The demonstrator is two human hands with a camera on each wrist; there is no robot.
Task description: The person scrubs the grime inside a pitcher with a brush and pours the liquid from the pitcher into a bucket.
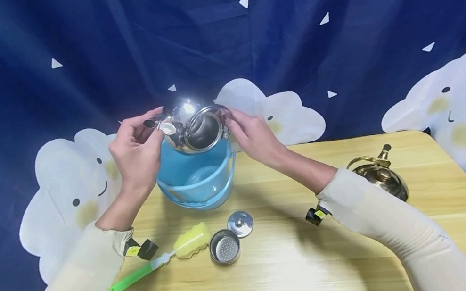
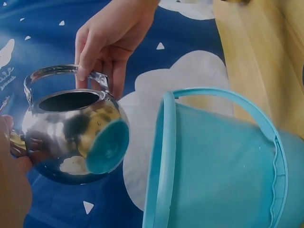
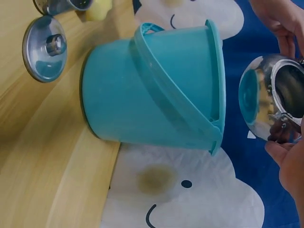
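The kettle (image 1: pixel 187 114) is held tilted above the bucket (image 1: pixel 216 187), spout (image 1: pixel 150 123) pinched by the left hand (image 1: pixel 137 148), handle (image 2: pixel 54 70) by the right hand (image 1: pixel 255 138).

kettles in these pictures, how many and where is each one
2. A silver kettle is held by the left hand and right hand over the blue bucket; a bronze-coloured kettle stands on the right of the table, partly hidden by the right sleeve. No others show.

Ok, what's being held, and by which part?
Silver kettle: left hand pinches the spout, right hand grips the handle near one end.
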